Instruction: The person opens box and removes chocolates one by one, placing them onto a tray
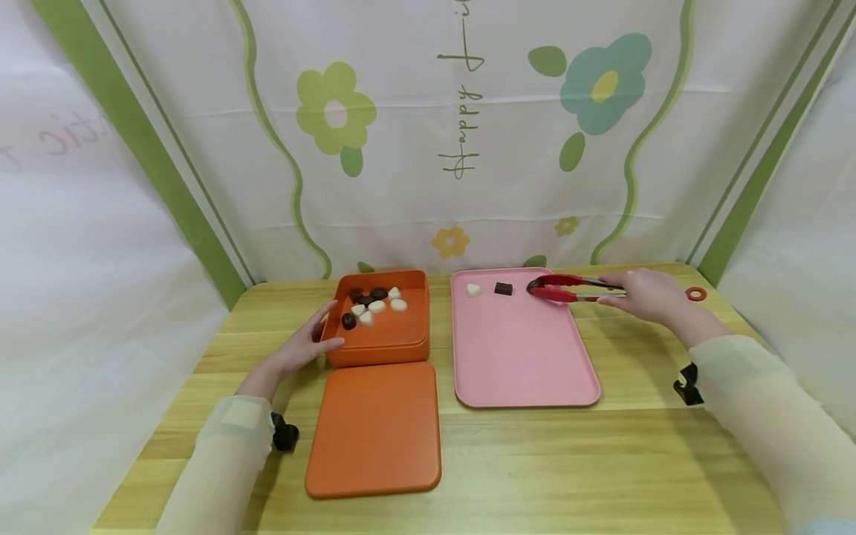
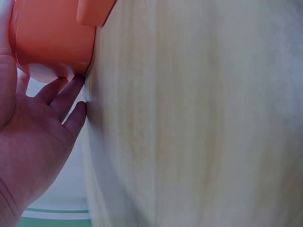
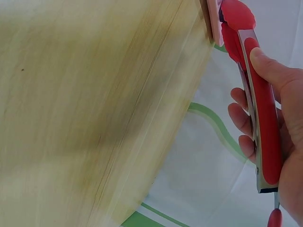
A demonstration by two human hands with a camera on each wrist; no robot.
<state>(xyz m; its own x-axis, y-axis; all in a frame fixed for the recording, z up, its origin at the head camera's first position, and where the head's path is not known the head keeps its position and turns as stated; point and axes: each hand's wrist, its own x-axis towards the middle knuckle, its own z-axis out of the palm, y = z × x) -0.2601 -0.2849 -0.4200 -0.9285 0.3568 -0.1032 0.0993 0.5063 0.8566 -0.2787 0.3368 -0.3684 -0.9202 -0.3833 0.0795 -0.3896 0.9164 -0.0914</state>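
My right hand (image 1: 645, 293) grips a pair of red and metal tongs (image 3: 260, 109), thumb on one arm and fingers round the other. The red tips of the tongs meet at a dark chocolate piece (image 1: 533, 285) near the far right corner of the pink tray (image 1: 521, 357). Left of it on the tray lie a dark rectangular piece (image 1: 504, 288) and a white piece (image 1: 473, 290). With fingers spread, my left hand (image 1: 302, 348) rests against the left side of the orange box (image 2: 54, 38). Inside the box are several dark and white pieces (image 1: 377, 305).
An orange lid (image 1: 374, 431) lies flat in front of the box. The wooden table (image 1: 535, 468) ends at a white printed curtain (image 1: 401, 186) at the back, with more curtain on both sides. A red ring (image 1: 696, 294) on the tongs' end shows beyond my right hand.
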